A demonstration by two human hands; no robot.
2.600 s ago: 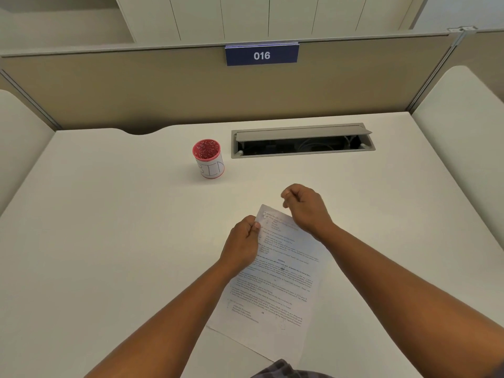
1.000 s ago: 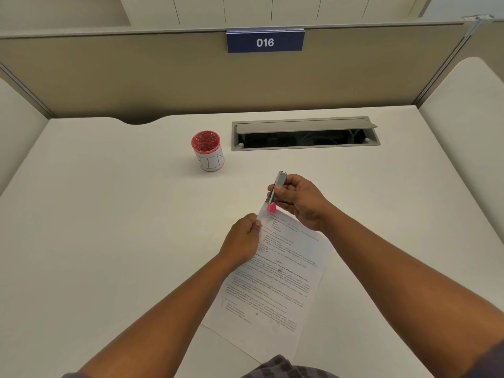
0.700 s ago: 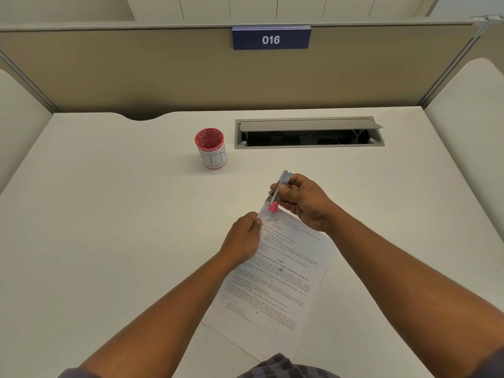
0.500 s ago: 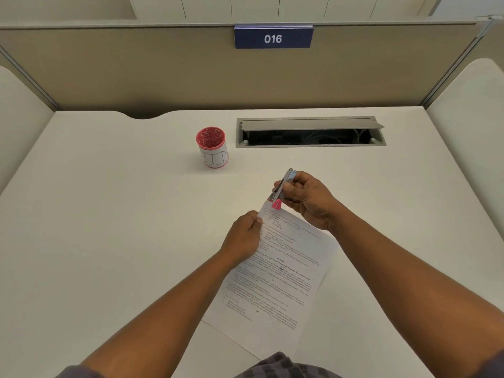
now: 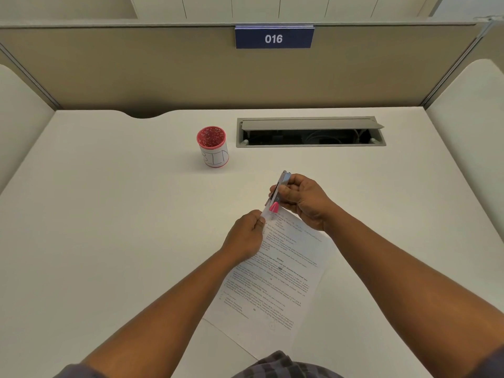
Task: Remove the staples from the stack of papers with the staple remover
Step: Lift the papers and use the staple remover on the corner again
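Note:
A stack of printed papers [image 5: 275,279] lies tilted on the white desk [image 5: 109,227], its top corner pointing away from me. My left hand [image 5: 244,236] pinches the sheets at their upper left edge. My right hand [image 5: 302,200] grips a slim metal staple remover [image 5: 278,192] with a pink tip. The pink tip points down onto the top corner of the papers, right beside my left thumb. No staple is visible; it is too small to make out.
A red mesh cup [image 5: 213,147] with a white label reading BIN stands beyond the papers to the left. A grey cable tray [image 5: 311,131] with its lid raised is set into the desk at the back. Beige partition walls enclose the desk.
My right hand, earlier closed with no tool showing, now holds the staple remover at the papers' top corner. Over the last second its top end has tilted slightly. My left hand has stayed put.

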